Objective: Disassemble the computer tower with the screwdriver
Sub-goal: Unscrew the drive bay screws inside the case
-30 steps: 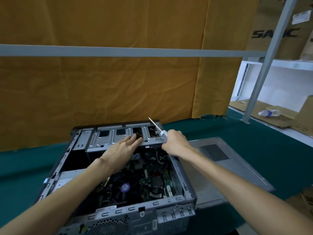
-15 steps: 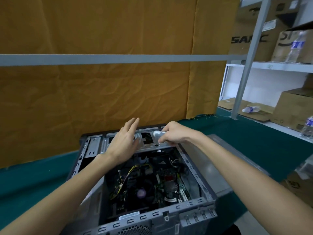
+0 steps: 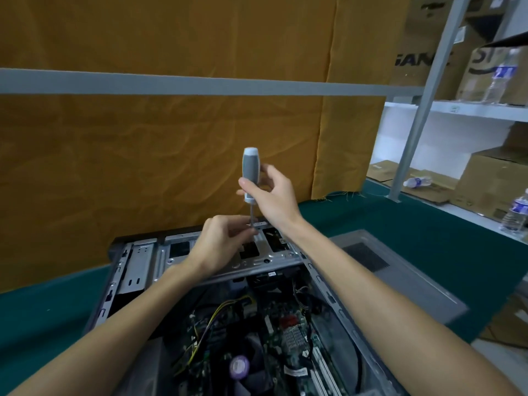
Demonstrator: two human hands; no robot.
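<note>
Both hands are up at the far end of the computer tower [image 3: 137, 267], which lies on its side, open, on the green surface [image 3: 414, 221]. Right hand [image 3: 275, 200] has the screwdriver [image 3: 251, 174] by the lower part of its grey handle, thumb and fingers curled round it, with the tool standing pretty much straight up. Its shaft runs down to the metal drive bracket [image 3: 265, 257] at the far end of the case. Left hand [image 3: 223, 242] is bunched up right at the bottom of the shaft, fingertips pinching around the tip where it meets the bracket; can't tell if there's a screw in there, it's too small and hidden by the fingers.

Inside the case you can see the motherboard, a fan with a purple sticker [image 3: 239, 367], a small silver heatsink [image 3: 294, 338] and some yellow wires [image 3: 225, 307]. The grey side panel [image 3: 400, 278] lies flat just to the right of the tower. Behind it all hangs a mustard cloth [image 3: 171, 152], and off to the right are shelves with cardboard boxes [image 3: 494, 181] and water bottles [image 3: 501, 78].
</note>
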